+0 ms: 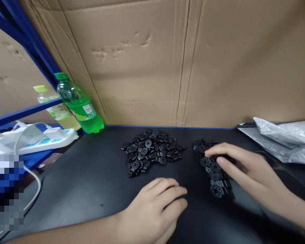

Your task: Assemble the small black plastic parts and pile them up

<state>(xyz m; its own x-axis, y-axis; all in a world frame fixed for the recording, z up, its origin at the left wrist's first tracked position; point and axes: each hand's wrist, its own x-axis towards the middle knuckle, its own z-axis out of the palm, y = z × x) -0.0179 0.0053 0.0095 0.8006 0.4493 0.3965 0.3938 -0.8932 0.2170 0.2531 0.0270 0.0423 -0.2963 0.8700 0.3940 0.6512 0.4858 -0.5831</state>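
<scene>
A heap of small black disc-shaped parts (147,144) with holes and short tabs lies at the middle of the black table. To its right is a second, narrower group of the same black parts (215,175). My right hand (246,166) reaches over this group, thumb and index finger apart, fingertips at its upper part; its other fingers are largely hidden. My left hand (157,206) rests low over the table between the two groups, back up, fingers curled inward. Whatever may be under its fingers is hidden.
Clear plastic bags (287,139) lie at the back right. A green bottle (80,105) and a pale yellow bottle (59,110) lean at the left by a blue frame (30,44). A white power strip (53,140) with cables stands there. Cardboard (142,67) closes off the back.
</scene>
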